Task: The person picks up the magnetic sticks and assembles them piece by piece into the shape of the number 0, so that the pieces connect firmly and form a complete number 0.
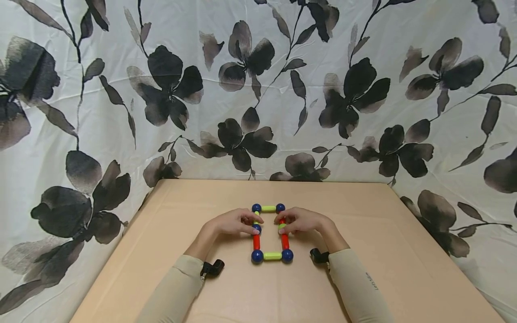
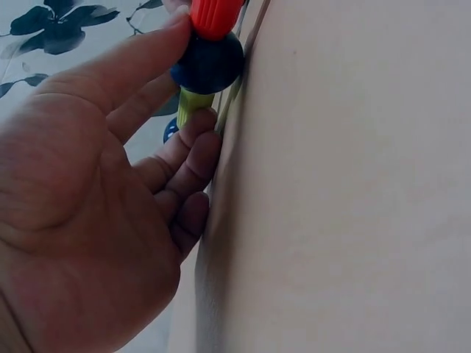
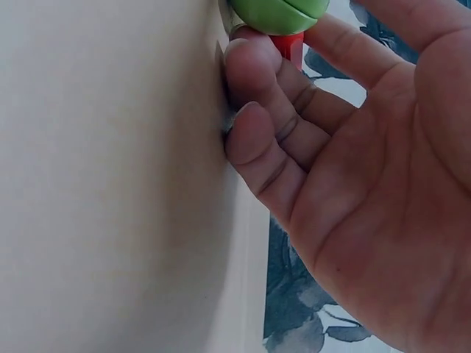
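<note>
A rectangular frame of toy building rods and balls lies on the table in the head view, with a yellow-green rod [image 1: 272, 256] along its near side and another yellow-green rod [image 1: 268, 208] at the far side. Blue balls [image 1: 257, 256] mark its corners. My left hand [image 1: 233, 222] pinches the left side at the middle blue ball [image 2: 208, 65], between a red rod [image 2: 215, 16] and a yellow-green rod [image 2: 194, 105]. On the right side, my right hand [image 1: 305, 220] holds the green ball [image 3: 280, 11], with red rods [image 1: 285, 242] on either side of it. Fingers partly cover both long sides.
The tan tabletop [image 1: 343, 197] extends around the frame. Behind it hangs a white cloth [image 1: 291, 112] with dark flowers. Black wrist cameras [image 1: 212, 268] sit at both sleeve cuffs.
</note>
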Motion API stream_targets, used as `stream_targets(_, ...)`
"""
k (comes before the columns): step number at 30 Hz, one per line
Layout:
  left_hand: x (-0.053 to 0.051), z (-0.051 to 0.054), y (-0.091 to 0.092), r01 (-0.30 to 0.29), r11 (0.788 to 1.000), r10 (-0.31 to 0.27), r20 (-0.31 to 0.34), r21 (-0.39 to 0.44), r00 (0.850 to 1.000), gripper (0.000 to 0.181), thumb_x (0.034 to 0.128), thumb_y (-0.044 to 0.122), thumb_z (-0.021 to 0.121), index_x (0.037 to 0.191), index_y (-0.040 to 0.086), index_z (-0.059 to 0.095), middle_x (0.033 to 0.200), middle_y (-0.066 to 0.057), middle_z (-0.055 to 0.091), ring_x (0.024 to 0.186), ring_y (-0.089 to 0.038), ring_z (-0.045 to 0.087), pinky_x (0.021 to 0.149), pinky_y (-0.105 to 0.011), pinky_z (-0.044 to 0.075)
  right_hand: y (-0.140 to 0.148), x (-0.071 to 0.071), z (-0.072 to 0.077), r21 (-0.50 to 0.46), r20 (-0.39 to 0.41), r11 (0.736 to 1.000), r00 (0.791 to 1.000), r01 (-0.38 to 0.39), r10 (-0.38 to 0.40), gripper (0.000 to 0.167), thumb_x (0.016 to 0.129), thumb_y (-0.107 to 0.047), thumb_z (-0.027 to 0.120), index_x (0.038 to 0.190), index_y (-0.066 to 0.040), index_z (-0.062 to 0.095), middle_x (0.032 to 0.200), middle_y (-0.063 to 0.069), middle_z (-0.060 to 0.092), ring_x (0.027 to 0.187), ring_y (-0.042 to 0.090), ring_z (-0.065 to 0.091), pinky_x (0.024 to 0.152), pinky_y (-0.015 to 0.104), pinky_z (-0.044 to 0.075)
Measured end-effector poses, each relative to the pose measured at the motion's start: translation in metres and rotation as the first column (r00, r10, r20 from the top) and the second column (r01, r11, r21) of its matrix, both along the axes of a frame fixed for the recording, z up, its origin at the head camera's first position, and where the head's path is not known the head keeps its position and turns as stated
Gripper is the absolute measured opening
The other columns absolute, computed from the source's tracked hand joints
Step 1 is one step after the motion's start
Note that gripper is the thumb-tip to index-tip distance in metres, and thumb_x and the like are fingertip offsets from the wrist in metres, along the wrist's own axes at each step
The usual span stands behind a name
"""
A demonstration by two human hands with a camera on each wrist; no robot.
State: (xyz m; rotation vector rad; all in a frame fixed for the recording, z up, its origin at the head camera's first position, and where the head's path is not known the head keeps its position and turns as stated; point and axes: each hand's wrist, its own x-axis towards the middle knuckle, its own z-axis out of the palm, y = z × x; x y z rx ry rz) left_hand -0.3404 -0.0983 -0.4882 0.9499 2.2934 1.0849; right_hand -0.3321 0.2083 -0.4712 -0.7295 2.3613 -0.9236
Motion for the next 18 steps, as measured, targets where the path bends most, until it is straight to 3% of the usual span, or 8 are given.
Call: stream_targets(18,0.0028,0.0007,0.0065,-0.032,0.999,0.032,0.020,0.022,0.999,0.034,0.0955,0.036,0.076,0.125,0.018,0.073,0.104,0.000,0.067,0.098,-0.022,0.058,0.088,-0.037,0.046,-0.0039,0.0019,-0.0008,-0.005,0.013,1.000,1.000,0.023,-0.023,0.029,0.095,-0.027,0.077,0.121,-0.016,0.070,0.088,0.004,0.058,0.076,0.021,0.056,0.069,0.031,0.046)
